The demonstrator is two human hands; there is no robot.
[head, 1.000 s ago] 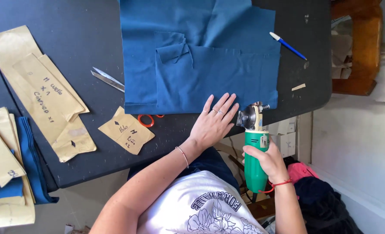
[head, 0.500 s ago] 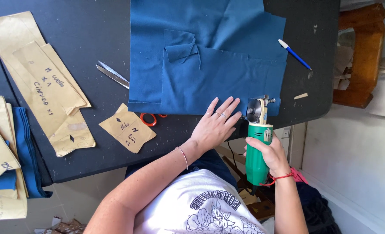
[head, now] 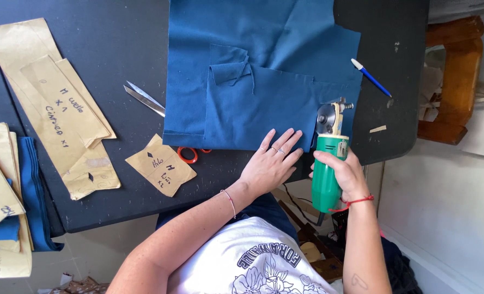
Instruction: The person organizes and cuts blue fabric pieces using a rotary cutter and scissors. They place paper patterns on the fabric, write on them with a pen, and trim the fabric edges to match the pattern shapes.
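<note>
A green rotary cutter (head: 329, 163) meets blue fabric (head: 258, 81) on a dark table (head: 89, 32).
Right hand (head: 342, 174) grips the cutter; left hand (head: 269, 163), fingers spread, presses flat on the fabric's near edge.

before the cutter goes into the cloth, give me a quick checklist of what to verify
1. Left hand flat on the blue fabric, pinning it: ok.
2. Left fingers beside the blade line, not in front: ok, though close.
3. Right hand with a full grip on the green rotary cutter: ok.
4. Blade at the fabric's near right corner: ok.
5. Scissors partly under the fabric, away from the cutter: ok.
6. Blue pen off the fabric: ok.
</note>
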